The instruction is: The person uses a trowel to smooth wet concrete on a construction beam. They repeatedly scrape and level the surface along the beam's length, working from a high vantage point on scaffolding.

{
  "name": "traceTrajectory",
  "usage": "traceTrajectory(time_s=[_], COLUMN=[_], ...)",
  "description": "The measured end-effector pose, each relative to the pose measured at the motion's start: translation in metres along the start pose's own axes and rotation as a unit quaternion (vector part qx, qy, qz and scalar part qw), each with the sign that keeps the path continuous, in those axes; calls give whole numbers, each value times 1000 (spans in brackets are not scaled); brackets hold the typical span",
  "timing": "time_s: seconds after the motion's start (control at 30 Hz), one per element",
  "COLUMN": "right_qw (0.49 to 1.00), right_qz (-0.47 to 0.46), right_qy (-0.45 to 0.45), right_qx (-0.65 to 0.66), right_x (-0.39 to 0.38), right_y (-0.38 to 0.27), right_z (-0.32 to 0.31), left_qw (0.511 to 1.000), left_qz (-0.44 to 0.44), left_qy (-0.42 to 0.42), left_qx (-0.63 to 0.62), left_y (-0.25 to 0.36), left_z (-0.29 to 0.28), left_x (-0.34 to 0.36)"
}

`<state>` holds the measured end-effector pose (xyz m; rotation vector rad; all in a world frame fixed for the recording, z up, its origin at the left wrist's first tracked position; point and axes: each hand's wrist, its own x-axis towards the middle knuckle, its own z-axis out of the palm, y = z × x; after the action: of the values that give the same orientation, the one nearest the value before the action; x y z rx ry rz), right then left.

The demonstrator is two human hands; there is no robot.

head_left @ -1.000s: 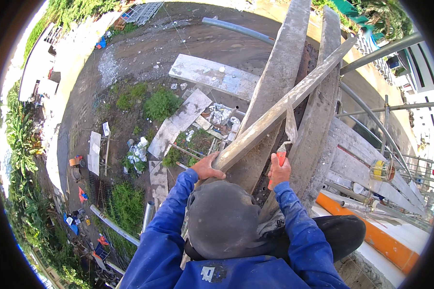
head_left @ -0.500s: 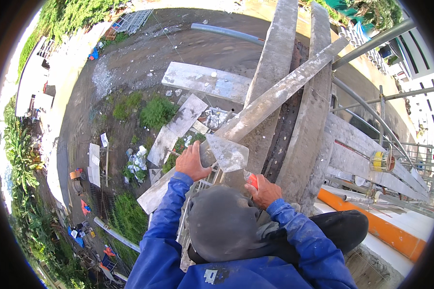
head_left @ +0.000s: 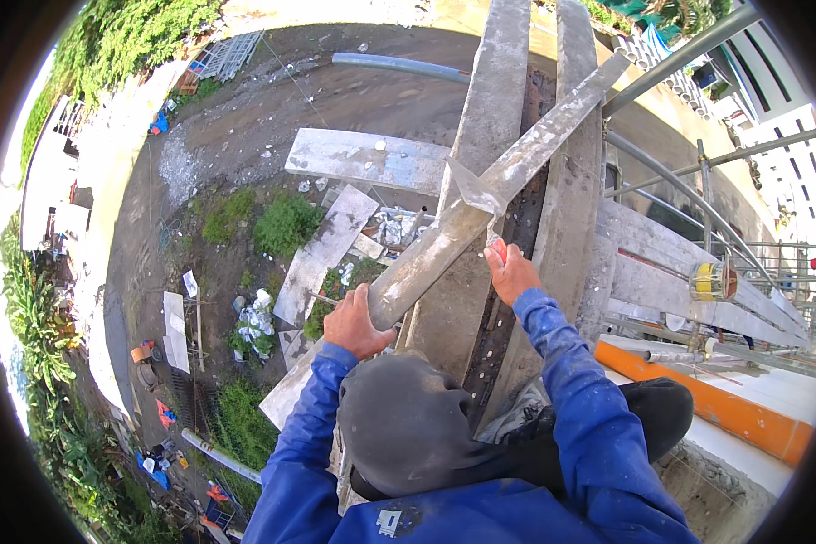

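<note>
My left hand is wrapped round the near end of a long, mortar-stained straightedge bar, which slants away to the far right across the planks. In my right hand is a trowel by its red handle. Its pointed metal blade is tilted up on edge and rests against or just over the bar's upper face; exact contact is hard to tell. Below the bar run two concrete-smeared planks, with a dark gap between them.
Ground far below on the left holds rubble, bushes and pale boards. Scaffold pipes and more planks stand at the right, beside an orange beam. A dark, rounded cloth-covered shape is close in front of me.
The trowel has gone up and away along the bar, its blade turning from flat to on edge. My left hand still holds the bar, slightly lower in the picture. The view has shifted a little.
</note>
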<state>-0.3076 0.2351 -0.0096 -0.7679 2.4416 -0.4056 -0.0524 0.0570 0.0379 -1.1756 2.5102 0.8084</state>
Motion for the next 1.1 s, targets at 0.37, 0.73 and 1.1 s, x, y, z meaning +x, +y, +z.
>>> traceTrajectory(time_s=[0.37, 0.73, 1.1], right_qw=[997, 919, 957], right_qz=[38, 97, 105], right_qy=[4, 40, -63], right_qx=[63, 381, 263], right_x=[13, 20, -11], right_y=[34, 35, 41], right_z=[-24, -41, 25], left_qw=[998, 996, 959], left_qz=[34, -55, 51], left_qy=[34, -18, 165], left_qx=[29, 68, 223], left_y=[-11, -161, -142], left_z=[-7, 68, 132], left_x=[-7, -52, -42])
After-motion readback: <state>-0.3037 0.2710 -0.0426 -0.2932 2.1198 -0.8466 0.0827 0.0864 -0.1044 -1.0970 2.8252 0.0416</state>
